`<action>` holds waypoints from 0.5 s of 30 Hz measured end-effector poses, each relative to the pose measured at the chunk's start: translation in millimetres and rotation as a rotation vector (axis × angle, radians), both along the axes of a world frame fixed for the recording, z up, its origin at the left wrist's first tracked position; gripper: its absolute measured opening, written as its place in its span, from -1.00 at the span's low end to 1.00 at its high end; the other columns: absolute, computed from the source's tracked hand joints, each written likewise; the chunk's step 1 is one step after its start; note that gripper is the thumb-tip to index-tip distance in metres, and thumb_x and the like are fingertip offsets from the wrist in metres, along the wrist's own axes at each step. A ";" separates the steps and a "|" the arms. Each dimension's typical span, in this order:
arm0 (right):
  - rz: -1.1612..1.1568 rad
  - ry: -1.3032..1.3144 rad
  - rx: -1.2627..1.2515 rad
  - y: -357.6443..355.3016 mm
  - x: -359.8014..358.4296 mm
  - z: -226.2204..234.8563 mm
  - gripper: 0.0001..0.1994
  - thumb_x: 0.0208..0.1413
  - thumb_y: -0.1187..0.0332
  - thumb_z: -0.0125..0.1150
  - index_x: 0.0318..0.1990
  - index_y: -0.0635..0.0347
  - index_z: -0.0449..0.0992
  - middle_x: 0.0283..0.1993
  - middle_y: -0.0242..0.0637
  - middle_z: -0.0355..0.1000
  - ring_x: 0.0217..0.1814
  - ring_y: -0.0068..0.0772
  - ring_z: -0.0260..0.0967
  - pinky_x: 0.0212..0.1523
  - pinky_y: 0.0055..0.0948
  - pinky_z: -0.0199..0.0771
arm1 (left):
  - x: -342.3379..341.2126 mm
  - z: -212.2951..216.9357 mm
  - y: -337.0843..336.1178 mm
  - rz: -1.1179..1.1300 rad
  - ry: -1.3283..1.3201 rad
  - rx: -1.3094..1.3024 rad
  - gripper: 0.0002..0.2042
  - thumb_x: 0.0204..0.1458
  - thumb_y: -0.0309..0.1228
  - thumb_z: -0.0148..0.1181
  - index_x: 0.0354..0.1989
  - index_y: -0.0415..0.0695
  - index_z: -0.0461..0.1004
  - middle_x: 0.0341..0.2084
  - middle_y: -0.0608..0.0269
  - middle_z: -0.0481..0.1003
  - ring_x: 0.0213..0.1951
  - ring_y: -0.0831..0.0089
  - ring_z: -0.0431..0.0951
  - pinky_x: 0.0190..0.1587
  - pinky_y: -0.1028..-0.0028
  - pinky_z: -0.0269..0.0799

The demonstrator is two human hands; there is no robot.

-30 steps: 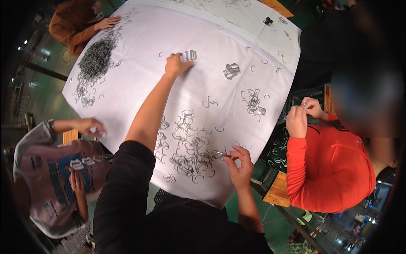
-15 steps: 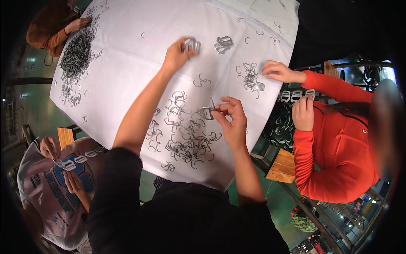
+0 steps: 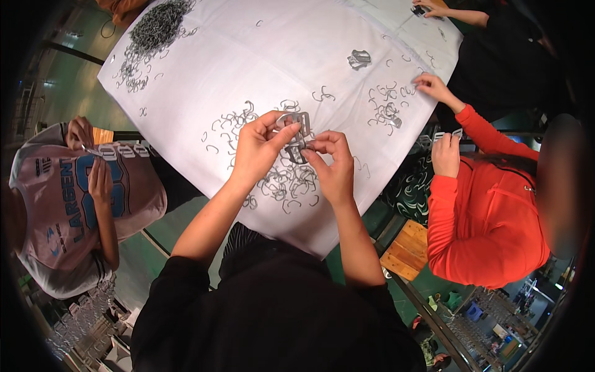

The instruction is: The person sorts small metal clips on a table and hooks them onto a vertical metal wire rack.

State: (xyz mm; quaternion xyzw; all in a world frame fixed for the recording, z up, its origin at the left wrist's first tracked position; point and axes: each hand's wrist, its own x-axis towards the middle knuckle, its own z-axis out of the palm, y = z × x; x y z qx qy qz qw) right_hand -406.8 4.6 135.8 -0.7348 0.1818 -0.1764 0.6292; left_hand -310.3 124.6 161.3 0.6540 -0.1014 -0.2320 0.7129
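1. Nearest you, toward the surface's near edge, lie loose C-shaped rings, scattered just below your hands. They look like thin, stiff wire, light and apt to tangle; you would best lift one by its outer curve.

2. Your right hand has its thumb and forefinger drawn nearly together, pinching the side of a dark metal piece; its other fingers are loosely curled. The piece hangs above the rings and looks rigid, so expect no give. Keep your hold on its outer edge, with the slots clear.

3. Just beyond it, your left hand pinches a slotted silver buckle between thumb and bent fingers, gripping its left side. The buckle is raised over the surface, in from the near edge. It should be light, hard and unlikely to break, but the smooth metal may slide or turn; the side rails look the surest hold. Whether it is linked to the dark piece, you cannot tell from here.

4. Farther off, near the right edge, sits a ring cluster, with a co-worker's hand beside it.

5. Farther still lie a buckle stack and, by the left edge, a dense ring heap.
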 end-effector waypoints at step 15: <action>0.216 -0.187 0.137 78.5 0.2 9.5 -0.71 -0.04 0.45 0.30 -0.16 0.22 0.38 -0.26 -0.35 0.50 -0.23 -0.56 0.45 -0.28 -0.57 0.39 | -26.7 41.0 103.5 0.062 -0.333 0.045 -0.88 0.02 -0.61 0.14 -0.26 -0.31 0.49 -0.37 0.28 0.47 -0.36 0.62 0.43 -0.29 0.64 0.35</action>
